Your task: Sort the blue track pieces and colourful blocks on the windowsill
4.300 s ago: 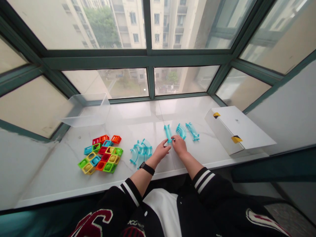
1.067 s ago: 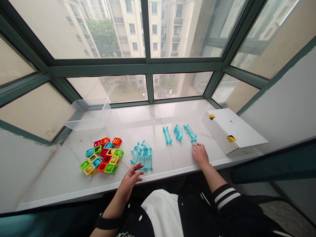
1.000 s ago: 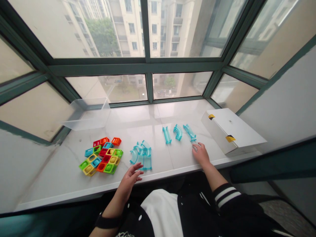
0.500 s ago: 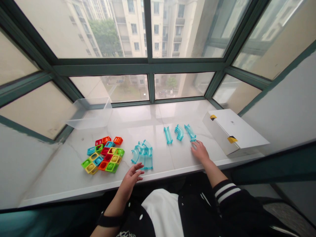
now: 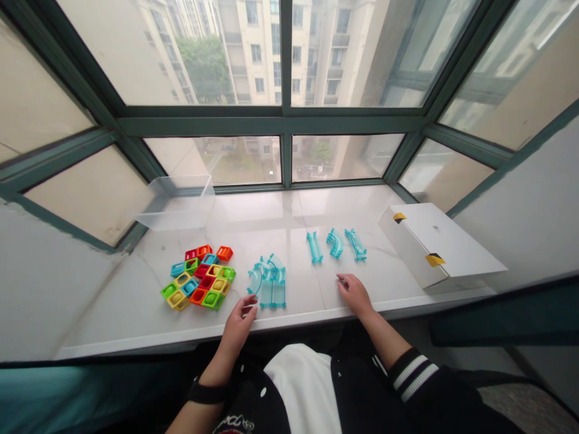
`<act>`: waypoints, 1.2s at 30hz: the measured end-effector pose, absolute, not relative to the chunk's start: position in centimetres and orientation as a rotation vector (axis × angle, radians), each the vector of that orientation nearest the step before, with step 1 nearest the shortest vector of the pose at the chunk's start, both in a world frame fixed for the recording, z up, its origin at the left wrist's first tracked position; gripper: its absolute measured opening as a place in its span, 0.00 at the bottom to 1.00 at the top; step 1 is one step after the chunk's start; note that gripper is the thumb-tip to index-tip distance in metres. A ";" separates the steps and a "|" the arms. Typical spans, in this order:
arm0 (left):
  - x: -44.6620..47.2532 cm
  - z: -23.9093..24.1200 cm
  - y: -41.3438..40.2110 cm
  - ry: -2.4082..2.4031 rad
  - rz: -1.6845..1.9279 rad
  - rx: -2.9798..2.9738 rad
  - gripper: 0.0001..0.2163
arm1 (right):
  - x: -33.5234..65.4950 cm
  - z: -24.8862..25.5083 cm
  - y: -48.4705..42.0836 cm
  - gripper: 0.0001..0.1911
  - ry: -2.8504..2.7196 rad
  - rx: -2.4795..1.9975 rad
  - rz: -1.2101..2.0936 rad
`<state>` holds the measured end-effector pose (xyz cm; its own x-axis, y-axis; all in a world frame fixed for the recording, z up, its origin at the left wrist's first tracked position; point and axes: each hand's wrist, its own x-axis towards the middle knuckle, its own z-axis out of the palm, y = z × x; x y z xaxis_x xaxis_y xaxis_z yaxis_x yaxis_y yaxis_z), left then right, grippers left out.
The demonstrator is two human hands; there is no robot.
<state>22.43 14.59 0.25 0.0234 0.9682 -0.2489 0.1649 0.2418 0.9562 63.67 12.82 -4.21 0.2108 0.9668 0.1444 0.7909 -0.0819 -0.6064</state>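
My left hand (image 5: 241,315) is held by the near edge of the sill, fingers apart and nothing in them. Just beyond its fingertips lies a cluster of clear blue toy track pieces (image 5: 274,292), some curved and some straight. My right hand (image 5: 355,293) hovers low over the white surface, empty, its fingers loosely bent and apart. Beyond it three more clear blue pieces lie in a row: a straight track piece (image 5: 314,247), a curved track piece (image 5: 335,243) and another long track piece (image 5: 356,244) at the right.
Colourful toy blocks (image 5: 199,283) in red, yellow, green and blue lie grouped at the left. Behind them stands a clear plastic bin (image 5: 176,220). A white box (image 5: 446,247) with yellow-and-black tabs sits at the right. Windows close off the back of the white sill (image 5: 253,217).
My right hand has drawn back and left from the rightmost track piece, which stays on the sill. My left hand has barely moved. The whole view has shifted slightly.
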 end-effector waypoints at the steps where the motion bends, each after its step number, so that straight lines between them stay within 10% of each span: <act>1: 22.4 0.3 14.5 1.412 0.914 1.203 0.27 | 62.5 -3.9 12.8 0.17 -1.648 -1.878 0.446; 7: 22.9 0.9 13.7 1.403 0.912 1.655 0.16 | 55.1 -1.4 12.9 0.20 -1.903 -1.585 0.800; 17: 24.8 -0.9 14.7 1.285 0.712 2.423 0.24 | 48.5 -1.3 17.1 0.31 -2.104 -1.582 0.715; 36: 26.8 -1.9 16.0 1.379 0.496 2.498 0.25 | 49.3 -1.0 17.8 0.13 -2.055 -1.520 0.600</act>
